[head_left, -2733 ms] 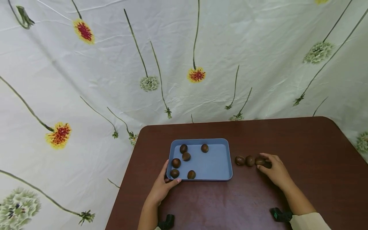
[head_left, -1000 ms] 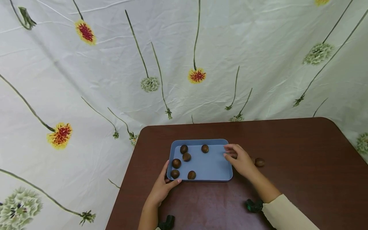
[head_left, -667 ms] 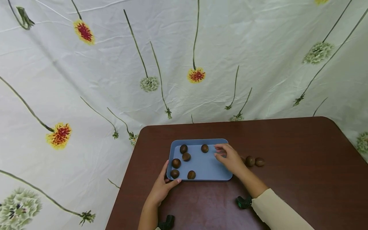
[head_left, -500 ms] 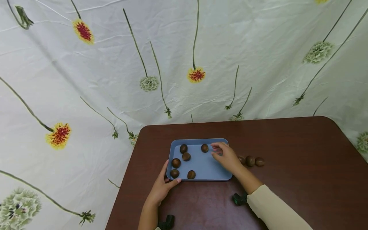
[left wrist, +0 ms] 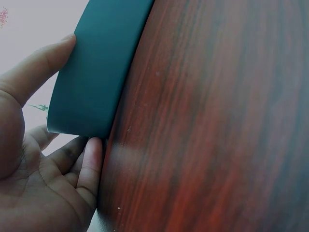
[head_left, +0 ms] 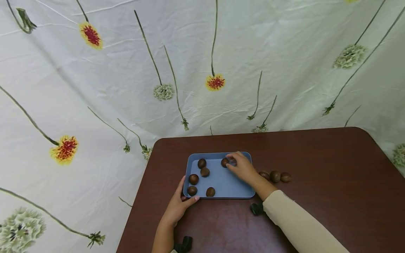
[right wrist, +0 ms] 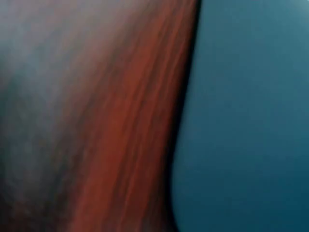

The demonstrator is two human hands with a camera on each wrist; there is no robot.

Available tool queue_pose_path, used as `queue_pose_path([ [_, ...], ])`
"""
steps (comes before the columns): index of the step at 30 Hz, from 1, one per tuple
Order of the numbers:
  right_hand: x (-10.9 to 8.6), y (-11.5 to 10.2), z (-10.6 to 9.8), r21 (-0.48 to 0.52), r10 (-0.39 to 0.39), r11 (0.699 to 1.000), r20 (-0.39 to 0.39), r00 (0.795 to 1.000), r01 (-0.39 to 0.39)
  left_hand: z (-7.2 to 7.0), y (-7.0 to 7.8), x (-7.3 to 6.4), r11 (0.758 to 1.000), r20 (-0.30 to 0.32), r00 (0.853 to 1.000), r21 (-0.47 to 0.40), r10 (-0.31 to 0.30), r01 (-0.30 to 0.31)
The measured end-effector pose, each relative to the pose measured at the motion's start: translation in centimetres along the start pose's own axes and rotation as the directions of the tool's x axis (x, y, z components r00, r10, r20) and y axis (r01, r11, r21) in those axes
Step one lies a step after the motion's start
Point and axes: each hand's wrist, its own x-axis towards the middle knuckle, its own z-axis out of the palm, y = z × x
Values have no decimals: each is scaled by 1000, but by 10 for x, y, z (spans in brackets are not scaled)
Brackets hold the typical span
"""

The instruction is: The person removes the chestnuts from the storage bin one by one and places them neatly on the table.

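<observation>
In the head view a shallow blue tray (head_left: 221,182) rests on the table, with several round brown nuts in it, such as this nut (head_left: 193,179). My left hand (head_left: 178,205) grips its near left corner; in the left wrist view the thumb (left wrist: 53,55) lies on the rim and the fingers curl in at the corner's underside. Over the tray's back right part, my right hand (head_left: 242,168) has thumb and forefinger closed about a brown nut (head_left: 224,162), which they partly cover. The right wrist view holds only tray and table, not the right hand.
Three more nuts (head_left: 275,176) lie in a row on the table just right of the tray, the leftmost partly behind my right wrist. The dark red-brown table (head_left: 332,168) extends to the right. A flower-printed white cloth (head_left: 190,63) hangs behind its far edge.
My right hand has moved left from the row of nuts, across the tray's right rim, and its fingers have closed about the nut at the back. The left hand and tray stay put.
</observation>
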Motion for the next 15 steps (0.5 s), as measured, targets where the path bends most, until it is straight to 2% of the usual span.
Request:
queue_pose_path([
  [7, 3, 1, 4, -117, 5, 993, -3, 1000, -6, 1, -1, 1, 1000, -4, 1000, 3, 3, -3],
  [15, 5, 6, 9, -172, 10, 985, 8, 1000, -9, 1, -1, 1, 1000, -6, 1000, -1, 9, -9],
])
